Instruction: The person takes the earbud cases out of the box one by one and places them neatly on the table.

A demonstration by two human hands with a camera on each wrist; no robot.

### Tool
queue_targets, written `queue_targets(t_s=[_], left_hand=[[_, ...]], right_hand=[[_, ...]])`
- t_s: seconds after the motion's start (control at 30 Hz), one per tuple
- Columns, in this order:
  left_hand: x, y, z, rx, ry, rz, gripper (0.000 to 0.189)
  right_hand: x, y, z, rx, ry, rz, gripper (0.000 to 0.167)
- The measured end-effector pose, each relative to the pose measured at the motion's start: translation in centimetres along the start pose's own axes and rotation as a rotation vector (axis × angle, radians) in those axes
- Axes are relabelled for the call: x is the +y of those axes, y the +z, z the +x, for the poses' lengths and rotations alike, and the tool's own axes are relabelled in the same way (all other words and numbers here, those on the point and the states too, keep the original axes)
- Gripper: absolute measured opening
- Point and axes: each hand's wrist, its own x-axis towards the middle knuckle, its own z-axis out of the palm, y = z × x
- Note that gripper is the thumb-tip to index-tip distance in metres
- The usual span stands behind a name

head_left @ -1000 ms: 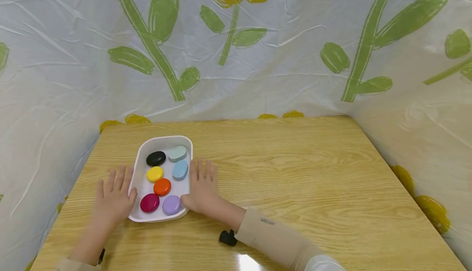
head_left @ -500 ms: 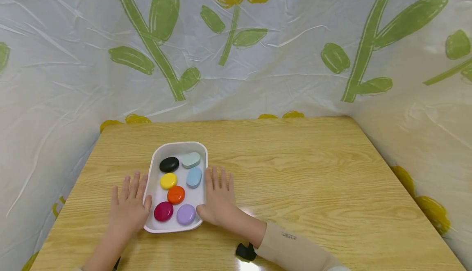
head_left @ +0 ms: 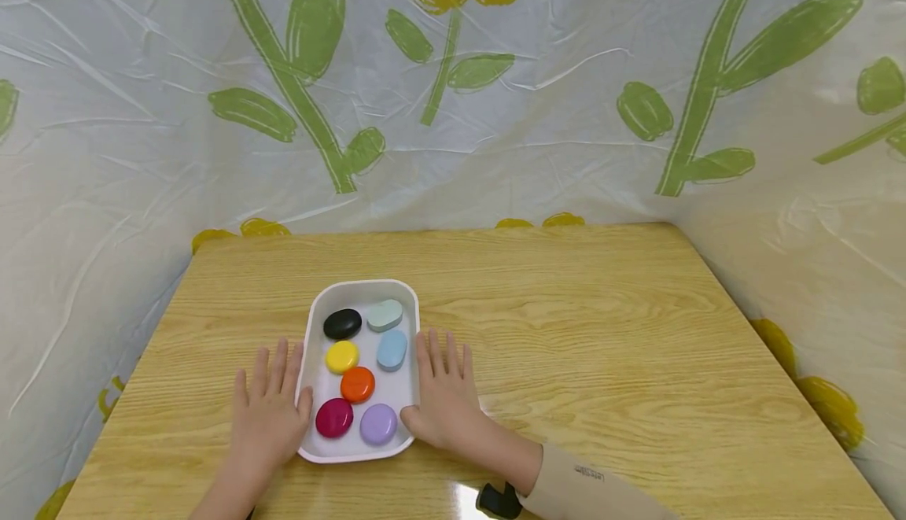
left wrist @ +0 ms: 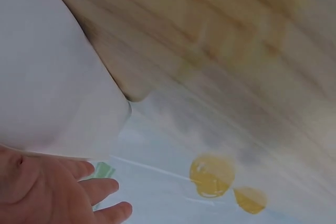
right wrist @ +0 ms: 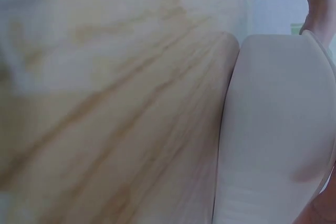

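Note:
A white tray (head_left: 362,290) stands on the wooden table between both hands, holding smooth pebble-shaped pieces. In the head view these are black (head_left: 343,324), pale green (head_left: 384,315), light blue (head_left: 392,350), yellow (head_left: 342,357), orange (head_left: 357,385), crimson (head_left: 334,418) and lavender (head_left: 378,424). My left hand (head_left: 267,418) lies along the tray's left side, fingers straight and pointing away. Opposite it, my right hand (head_left: 447,402) presses flat along the right side, its thumb at the rim by the lavender piece. Each wrist view shows the tray's outer wall (right wrist: 273,129) close up.
The wooden table (head_left: 602,347) extends far to the right of the tray. Behind it and at both sides hangs a white sheet (head_left: 538,111) printed with flowers. A black wrist-worn device (head_left: 499,500) shows beneath the right forearm.
Both hands and the tray between them have moved right and a little nearer across the table. The pieces have travelled along in the same arrangement.

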Motion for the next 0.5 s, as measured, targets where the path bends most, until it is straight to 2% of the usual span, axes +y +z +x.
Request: queue_targets(t_s=[0.23,0.5], left_hand=[[1.0,0.1,-0.3,0.006,0.003,-0.016,0.061],[1.6,0.3,-0.5,0.009,0.002,-0.025,0.061]], right_hand=[[0.7,0.0,-0.8,0.025,-0.002,-0.005,0.092],[1.3,0.3,-1.4,0.032,-0.011,-0.001,0.093]])
